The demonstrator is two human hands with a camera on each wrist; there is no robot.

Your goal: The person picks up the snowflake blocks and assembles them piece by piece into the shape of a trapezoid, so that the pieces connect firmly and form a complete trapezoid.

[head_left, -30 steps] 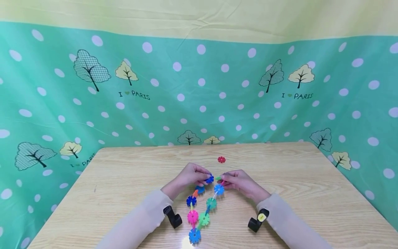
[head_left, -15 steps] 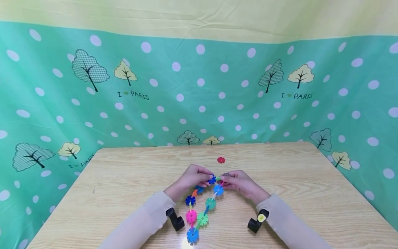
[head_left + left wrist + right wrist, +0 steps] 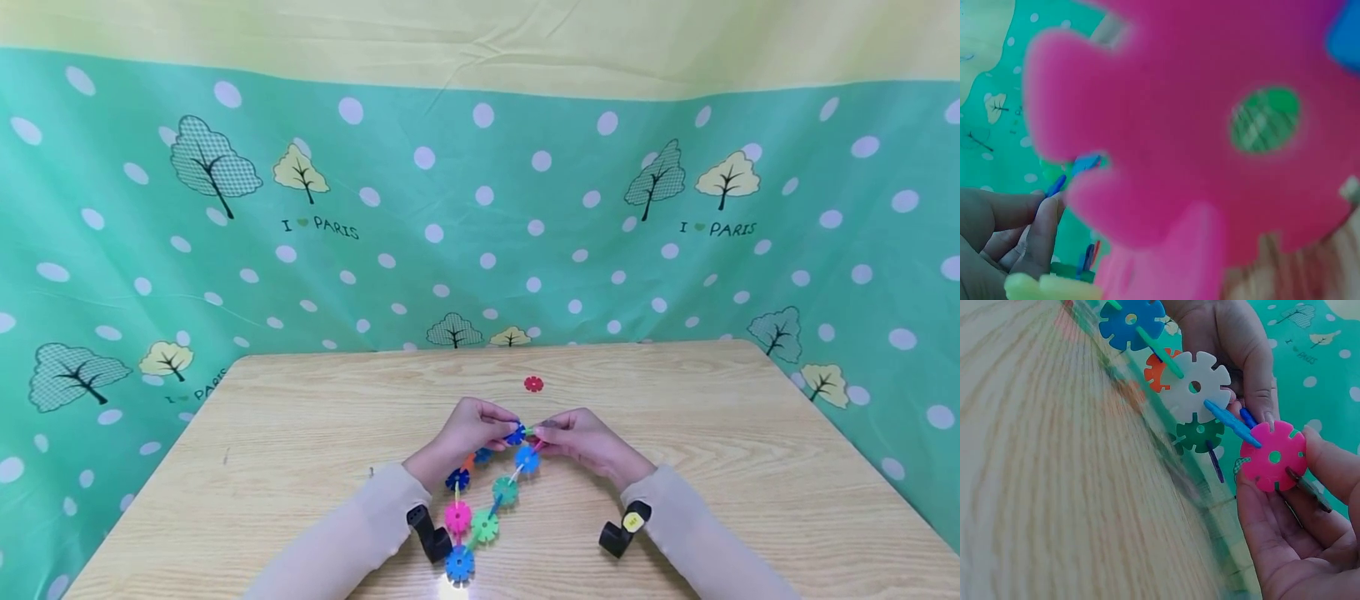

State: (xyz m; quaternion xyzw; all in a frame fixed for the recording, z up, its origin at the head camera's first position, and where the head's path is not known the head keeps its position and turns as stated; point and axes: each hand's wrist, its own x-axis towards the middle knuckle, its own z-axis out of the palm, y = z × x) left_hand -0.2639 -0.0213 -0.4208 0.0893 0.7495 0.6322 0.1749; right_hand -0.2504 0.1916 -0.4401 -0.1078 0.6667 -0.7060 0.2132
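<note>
My left hand pinches a dark blue notched snowflake disc between thumb and fingers. Close by on the right, my right hand grips a pink snowflake disc, thumb on one edge and fingers below. A light green disc, seen edge-on, lies between the two hands and meets the blue disc. From the hands a loop of interlocked coloured discs, among them a teal one, hangs towards the person. In the left wrist view another pink disc blocks most of the scene.
A loose red disc lies on the wooden table beyond the hands. Behind the table hangs a green dotted curtain. The black wrist camera on the left sleeve is close to the chain's lowest blue disc.
My left hand has moved right with the dark blue disc, closing the gap to the green disc. The right hand stays nearly still. The chain's near end has drifted slightly left.
</note>
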